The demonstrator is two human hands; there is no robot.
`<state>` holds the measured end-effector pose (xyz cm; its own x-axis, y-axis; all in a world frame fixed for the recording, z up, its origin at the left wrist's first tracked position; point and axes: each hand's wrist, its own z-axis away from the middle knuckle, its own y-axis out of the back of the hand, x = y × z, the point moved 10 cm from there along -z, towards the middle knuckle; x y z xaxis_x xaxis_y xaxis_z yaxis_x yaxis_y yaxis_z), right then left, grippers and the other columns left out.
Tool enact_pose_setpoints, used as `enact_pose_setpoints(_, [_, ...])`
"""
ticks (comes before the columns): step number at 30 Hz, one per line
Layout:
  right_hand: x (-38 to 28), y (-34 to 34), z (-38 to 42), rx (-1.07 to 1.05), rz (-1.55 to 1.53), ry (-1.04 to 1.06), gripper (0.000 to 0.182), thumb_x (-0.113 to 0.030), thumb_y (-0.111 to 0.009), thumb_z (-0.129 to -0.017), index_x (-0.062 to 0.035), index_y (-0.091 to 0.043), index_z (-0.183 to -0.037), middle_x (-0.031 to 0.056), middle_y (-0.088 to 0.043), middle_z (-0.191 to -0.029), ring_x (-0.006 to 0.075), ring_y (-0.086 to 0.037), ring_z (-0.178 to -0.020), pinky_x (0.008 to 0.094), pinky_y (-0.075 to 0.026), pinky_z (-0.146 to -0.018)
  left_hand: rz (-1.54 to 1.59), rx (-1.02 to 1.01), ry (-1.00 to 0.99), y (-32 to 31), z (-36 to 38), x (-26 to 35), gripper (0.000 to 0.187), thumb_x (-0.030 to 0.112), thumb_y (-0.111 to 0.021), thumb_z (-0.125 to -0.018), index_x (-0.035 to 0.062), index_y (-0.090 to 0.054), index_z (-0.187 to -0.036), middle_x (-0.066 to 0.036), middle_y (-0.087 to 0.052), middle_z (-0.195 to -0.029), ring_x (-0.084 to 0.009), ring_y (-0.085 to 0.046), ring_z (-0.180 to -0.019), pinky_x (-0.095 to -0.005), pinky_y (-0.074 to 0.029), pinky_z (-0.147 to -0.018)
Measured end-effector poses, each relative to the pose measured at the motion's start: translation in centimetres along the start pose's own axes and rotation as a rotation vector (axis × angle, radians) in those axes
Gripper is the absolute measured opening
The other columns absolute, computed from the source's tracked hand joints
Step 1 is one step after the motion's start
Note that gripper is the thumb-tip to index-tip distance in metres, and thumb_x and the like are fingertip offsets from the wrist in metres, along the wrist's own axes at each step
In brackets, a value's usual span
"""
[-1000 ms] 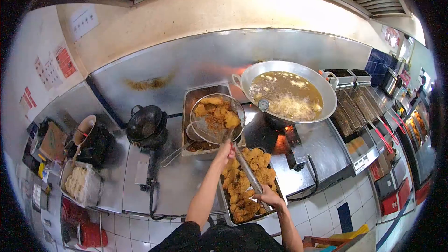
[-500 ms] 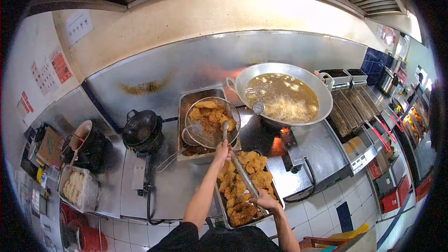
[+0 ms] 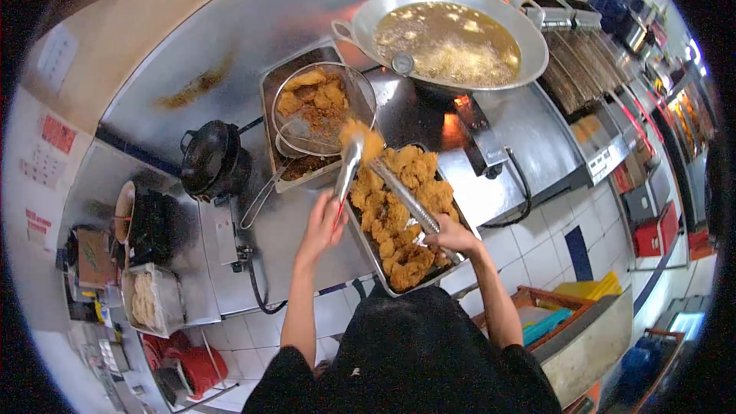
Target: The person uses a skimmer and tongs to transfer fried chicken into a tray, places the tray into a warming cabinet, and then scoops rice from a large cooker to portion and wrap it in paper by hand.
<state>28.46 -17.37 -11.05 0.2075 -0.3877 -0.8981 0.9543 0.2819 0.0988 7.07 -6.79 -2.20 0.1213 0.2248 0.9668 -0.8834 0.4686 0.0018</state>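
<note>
My left hand (image 3: 323,226) is closed on metal tongs (image 3: 346,176) with a red strip. A golden fried piece (image 3: 362,138) is at the tongs' tips, between strainer and tray. My right hand (image 3: 452,236) grips a long metal handle (image 3: 406,195) that slants up toward the round wire strainer (image 3: 373,100). Several fried pieces and crumbs (image 3: 322,103) lie in the strainer, which rests over a rectangular metal pan (image 3: 268,96). Below the handle, a metal tray (image 3: 366,251) is heaped with fried pieces (image 3: 418,169).
A large wok (image 3: 537,50) of bubbling oil with a thermometer (image 3: 402,64) stands at the back, a flame glowing beneath. A black pot (image 3: 211,157) is left. Fryer baskets (image 3: 586,61) stand right. A pale-filled tub (image 3: 161,303) sits lower left.
The view has tilted down. My left hand and the tongs have moved from over the strainer toward the tray, and a fried piece now shows outside the strainer. My right hand still holds the handle.
</note>
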Motion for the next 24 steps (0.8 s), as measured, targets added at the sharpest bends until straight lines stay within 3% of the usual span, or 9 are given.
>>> enact_pose_setpoints(6, [-0.3,0.5,0.2,-0.003,-0.036,-0.045,0.029,-0.012,-0.068,-0.078,-0.0001,-0.053,-0.1,0.0034,-0.052,-0.064,0.0126,-0.053,-0.053,0.0299,-0.044,-0.048,-0.158,-0.186,0.276,0.9,9.6,-4.8,0.015,0.018,-0.046,-0.099,0.0069,-0.049,-0.108,0.0,-0.051,-0.068,-0.0013,-0.034,-0.042,-0.0185,-0.025,-0.036])
enact_pose_setpoints(7, [-0.7,0.2,0.6,-0.022,-0.054,-0.087,0.029,-0.012,-0.068,-0.078,0.0006,-0.053,-0.1,0.0035,-0.052,-0.064,0.0125,-0.053,-0.055,0.03,-0.044,-0.049,-0.204,-0.233,0.322,0.6,9.9,-5.6,0.018,0.017,-0.047,-0.098,0.0053,-0.049,-0.111,-0.001,-0.052,-0.069,-0.0037,-0.042,-0.048,-0.0202,-0.034,-0.042])
enact_pose_setpoints(10, [-0.7,0.2,-0.1,0.013,-0.026,0.018,0.025,-0.002,-0.06,-0.074,0.0005,-0.05,-0.097,0.0026,-0.052,-0.058,0.01,-0.051,-0.045,0.0256,-0.041,-0.04,-0.39,-0.323,0.119,-0.8,8.0,-7.8,0.021,0.017,-0.049,-0.097,0.003,-0.05,-0.113,-0.001,-0.055,-0.072,-0.0079,-0.052,-0.06,-0.0246,-0.042,-0.053])
enact_pose_setpoints(11, [-0.4,0.0,0.3,-0.001,-0.086,-0.058,0.024,-0.003,-0.061,-0.075,0.0001,-0.051,-0.097,0.0025,-0.053,-0.058,0.0098,-0.052,-0.046,0.0254,-0.041,-0.04,-0.476,-0.315,0.072,-1.1,7.3,-7.5,0.024,0.021,-0.053,-0.095,0.0055,-0.054,-0.113,-0.005,-0.059,-0.074,-0.0176,-0.059,-0.07,-0.0325,-0.046,-0.064])
enact_pose_setpoints(12, [-0.6,-0.2,0.3,-0.007,-0.076,-0.053,0.024,-0.003,-0.061,-0.075,0.0001,-0.051,-0.097,0.0025,-0.053,-0.058,0.0098,-0.052,-0.046,0.0254,-0.041,-0.04,-0.473,-0.304,0.067,-1.0,6.3,-6.8,0.024,0.021,-0.053,-0.095,0.0055,-0.054,-0.113,-0.005,-0.059,-0.074,-0.0176,-0.059,-0.07,-0.0325,-0.046,-0.064])
enact_pose_setpoints(14, [-1.3,0.2,0.3,0.042,-0.054,0.02,0.026,-0.005,-0.062,-0.075,-0.0004,-0.051,-0.098,0.0019,-0.053,-0.06,0.0096,-0.052,-0.048,0.0251,-0.04,-0.04,-0.891,-0.287,0.079,-0.1,4.5,-6.1,0.025,0.027,-0.057,-0.091,0.0101,-0.057,-0.109,-0.01,-0.062,-0.075,-0.0253,-0.06,-0.069,-0.0369,-0.046,-0.064])
enact_pose_setpoints(20, [-0.7,-0.2,-0.4,0.065,0.107,0.113,0.029,-0.009,-0.067,-0.076,0.0003,-0.053,-0.101,0.0002,-0.05,-0.061,0.0098,-0.053,-0.052,0.0261,-0.043,-0.045,-0.751,0.002,-0.068,3.7,2.8,2.9,0.023,0.028,-0.057,-0.089,0.0059,-0.056,-0.096,-0.013,-0.059,-0.071,-0.03,-0.059,-0.067,-0.0375,-0.044,-0.064])
enact_pose_setpoints(21, [-1.5,-0.5,0.9,0.098,0.03,-0.047,0.031,-0.009,-0.069,-0.075,0.0008,-0.054,-0.101,0.0002,-0.05,-0.061,0.0096,-0.052,-0.053,0.0264,-0.043,-0.047,-0.597,0.048,-0.11,4.4,2.1,3.6,0.025,0.028,-0.057,-0.089,0.0037,-0.055,-0.091,-0.013,-0.059,-0.07,-0.0306,-0.058,-0.067,-0.0374,-0.044,-0.063])
enact_pose_setpoints(24, [-1.9,-0.8,0.6,0.137,0.051,0.187,0.029,-0.008,-0.07,-0.075,0.0006,-0.057,-0.1,-0.0006,-0.05,-0.064,0.01,-0.051,-0.056,0.0278,-0.041,-0.048,-0.673,0.334,-0.217,7.7,-1.9,4.7,0.03,0.031,-0.058,-0.089,0.0017,-0.053,-0.083,-0.014,-0.058,-0.068,-0.031,-0.056,-0.064,-0.0382,-0.043,-0.062])
